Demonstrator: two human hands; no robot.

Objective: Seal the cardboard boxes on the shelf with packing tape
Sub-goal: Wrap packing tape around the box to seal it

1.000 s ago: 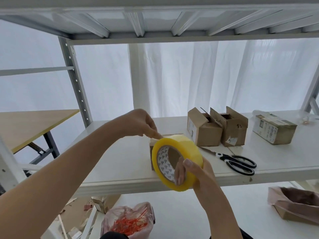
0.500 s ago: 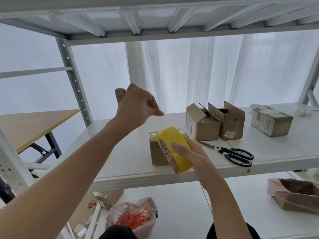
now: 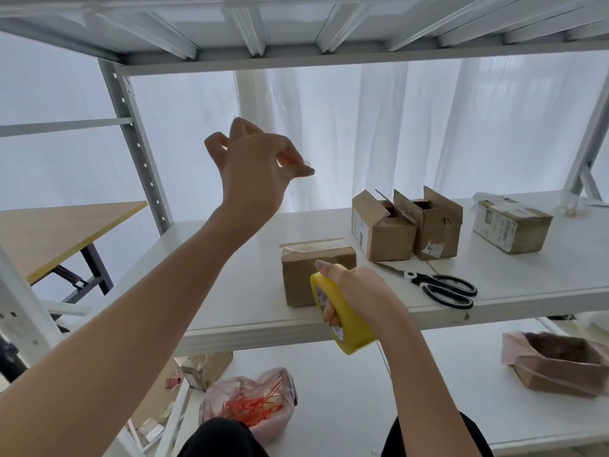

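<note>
Yellow tape roll (image 3: 350, 326) edge-on, tilted, gripped in our right hand (image 3: 364, 291) | core print unreadable | left hand (image 3: 257, 169) raised, fingertips pinched; we cannot tell on what

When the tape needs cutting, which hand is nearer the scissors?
Right. The right hand grips the tape roll at the shelf edge, just left of the scissors; the left hand is raised high above the shelf, much farther left.

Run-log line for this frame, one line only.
left hand: raised, pinches clear tape end | right hand: grips yellow packing-tape roll | small brown cardboard box: closed, on white shelf
</note>
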